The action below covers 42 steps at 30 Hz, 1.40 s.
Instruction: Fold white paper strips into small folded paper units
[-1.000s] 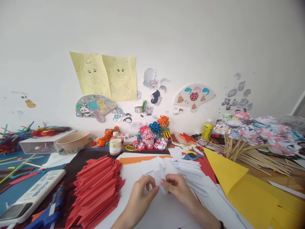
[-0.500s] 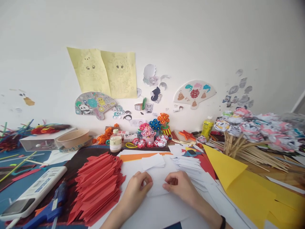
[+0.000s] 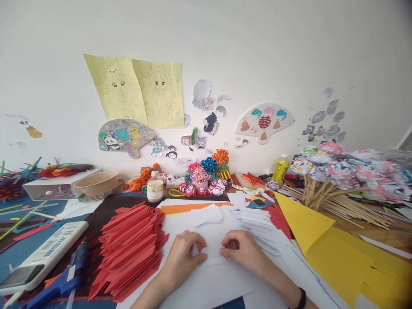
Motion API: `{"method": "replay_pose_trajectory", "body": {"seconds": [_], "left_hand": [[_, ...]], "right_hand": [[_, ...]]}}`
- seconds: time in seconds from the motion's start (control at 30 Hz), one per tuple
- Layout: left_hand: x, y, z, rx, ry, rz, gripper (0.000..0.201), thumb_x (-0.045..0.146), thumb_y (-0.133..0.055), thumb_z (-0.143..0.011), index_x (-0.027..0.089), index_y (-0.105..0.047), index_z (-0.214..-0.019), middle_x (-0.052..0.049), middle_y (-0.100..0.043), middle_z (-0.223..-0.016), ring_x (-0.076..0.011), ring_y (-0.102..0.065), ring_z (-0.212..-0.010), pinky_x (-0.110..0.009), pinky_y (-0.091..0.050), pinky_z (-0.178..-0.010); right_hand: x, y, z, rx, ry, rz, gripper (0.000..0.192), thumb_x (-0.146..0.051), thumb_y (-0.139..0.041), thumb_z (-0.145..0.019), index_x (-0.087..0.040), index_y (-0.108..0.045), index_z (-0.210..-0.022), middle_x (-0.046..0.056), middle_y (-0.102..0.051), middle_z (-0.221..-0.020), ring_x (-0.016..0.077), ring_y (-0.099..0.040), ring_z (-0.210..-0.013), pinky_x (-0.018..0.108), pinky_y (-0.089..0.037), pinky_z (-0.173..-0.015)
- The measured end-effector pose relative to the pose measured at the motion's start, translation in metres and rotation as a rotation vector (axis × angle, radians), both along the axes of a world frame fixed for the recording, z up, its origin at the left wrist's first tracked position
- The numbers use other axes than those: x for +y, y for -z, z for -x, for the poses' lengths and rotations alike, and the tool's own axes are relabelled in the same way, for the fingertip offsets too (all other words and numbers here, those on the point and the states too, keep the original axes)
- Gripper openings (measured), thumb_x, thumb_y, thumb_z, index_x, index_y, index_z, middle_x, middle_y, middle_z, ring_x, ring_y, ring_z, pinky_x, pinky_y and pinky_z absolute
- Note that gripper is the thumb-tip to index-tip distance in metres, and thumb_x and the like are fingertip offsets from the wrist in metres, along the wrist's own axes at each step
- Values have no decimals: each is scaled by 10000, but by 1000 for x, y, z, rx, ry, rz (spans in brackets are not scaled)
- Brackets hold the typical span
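A small piece of white paper [image 3: 212, 254] lies between my two hands, with a fold line along its lower edge. It is hard to tell from the white sheet [image 3: 193, 285] beneath. My left hand [image 3: 186, 254] is curled at its left side, thumb on the paper, the index fingertip slightly off the thumb. At the right side, my right hand [image 3: 240, 249] pinches the edge between thumb and bent fingers. Just beyond the hands is a small stack of white paper slips [image 3: 206, 214]. Folded white paper strips [image 3: 254, 221] lie in a row beside my right hand.
Folded red paper strips [image 3: 131, 249] are piled to the left, beside a blue glue gun [image 3: 69, 274] and a white power strip [image 3: 45, 253]. Yellow paper [image 3: 337, 257] covers the right side. Behind stand a bottle [image 3: 155, 187] and paper flowers on sticks [image 3: 334, 167].
My left thumb and index fingertip have parted slightly, while my right hand keeps nearly the same pose. The camera view has shifted a little.
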<state>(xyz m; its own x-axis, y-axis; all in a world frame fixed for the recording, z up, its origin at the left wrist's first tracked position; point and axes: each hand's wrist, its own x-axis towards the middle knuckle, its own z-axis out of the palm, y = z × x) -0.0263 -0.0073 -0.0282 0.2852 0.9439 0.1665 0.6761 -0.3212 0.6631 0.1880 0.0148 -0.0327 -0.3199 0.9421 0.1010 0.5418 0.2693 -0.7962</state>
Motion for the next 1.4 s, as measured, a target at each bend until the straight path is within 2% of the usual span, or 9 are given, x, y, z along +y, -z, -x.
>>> {"method": "replay_pose_trajectory", "body": {"seconds": [0.1, 0.3, 0.43, 0.6, 0.73, 0.93, 1.13, 1.27, 1.4], "left_hand": [[0, -1, -1, 8, 12, -32, 125, 156, -642, -706, 229, -632, -808, 28, -644, -782, -159, -518, -734, -288, -347, -735], [-3, -2, -3, 13, 47, -104, 115, 90, -620, -730, 205, -623, -717, 16, -616, -735, -153, -514, -728, -262, -365, -668], [-5, 2, -2, 96, 101, -236, 154, 62, -587, -773, 200, -617, -709, 0, -618, -758, -171, -520, -787, -280, -366, -691], [-5, 9, 1, 283, 195, -423, 162, 134, -519, -879, 202, -606, -760, -7, -597, -767, -170, -492, -766, -299, -342, -678], [-7, 10, 2, 441, 260, -560, 207, 143, -435, -927, 183, -582, -786, -20, -574, -768, -170, -465, -737, -302, -323, -647], [-11, 0, 1, 562, 340, -639, 173, 166, -408, -947, 177, -565, -1017, -27, -567, -792, -173, -463, -720, -308, -326, -642], [-12, 4, 0, 646, 362, -746, 130, 153, -452, -927, 160, -567, -988, -23, -545, -741, -177, -458, -687, -317, -294, -603], [-12, 5, -1, 673, 362, -797, 107, 146, -465, -920, 154, -563, -962, -22, -534, -721, -174, -454, -673, -319, -285, -596], [-12, 4, -1, 697, 370, -821, 90, 135, -478, -910, 147, -559, -947, -20, -524, -715, -174, -447, -666, -322, -273, -591]], "right_hand": [[2, 2, -1, 8, -17, -9, 109, -229, -743, -642, -173, -715, -730, -13, -621, -617, 118, -487, -557, 223, -351, -534], [2, 6, 1, -9, -19, -35, 65, -151, -757, -609, -170, -694, -608, -21, -612, -607, 112, -498, -561, 220, -357, -545], [2, 6, 0, -11, -50, -81, 83, -114, -752, -616, -176, -697, -609, -23, -621, -628, 112, -511, -577, 217, -367, -561], [3, 6, -5, -36, -121, -107, 99, -94, -728, -663, -191, -708, -674, -28, -639, -693, 105, -523, -580, 210, -374, -561], [2, 4, -9, -97, -182, -172, 121, -82, -689, -723, -202, -706, -731, -25, -643, -758, 116, -566, -655, 211, -393, -616], [-2, -7, -14, -304, -245, -314, 161, -153, -670, -793, -255, -679, -918, -18, -628, -838, 158, -578, -796, 245, -379, -681], [-4, -10, -13, -273, -277, -358, 183, -166, -647, -824, -247, -642, -988, -8, -635, -914, 163, -564, -864, 244, -398, -723], [-4, 1, -9, -276, -336, -526, 101, -141, -577, -867, -199, -659, -881, 18, -636, -842, 169, -546, -811, 272, -388, -710], [-5, 9, -7, -340, -373, -679, 199, -115, -474, -911, -190, -653, -867, 31, -617, -784, 164, -513, -740, 281, -355, -642]]}}
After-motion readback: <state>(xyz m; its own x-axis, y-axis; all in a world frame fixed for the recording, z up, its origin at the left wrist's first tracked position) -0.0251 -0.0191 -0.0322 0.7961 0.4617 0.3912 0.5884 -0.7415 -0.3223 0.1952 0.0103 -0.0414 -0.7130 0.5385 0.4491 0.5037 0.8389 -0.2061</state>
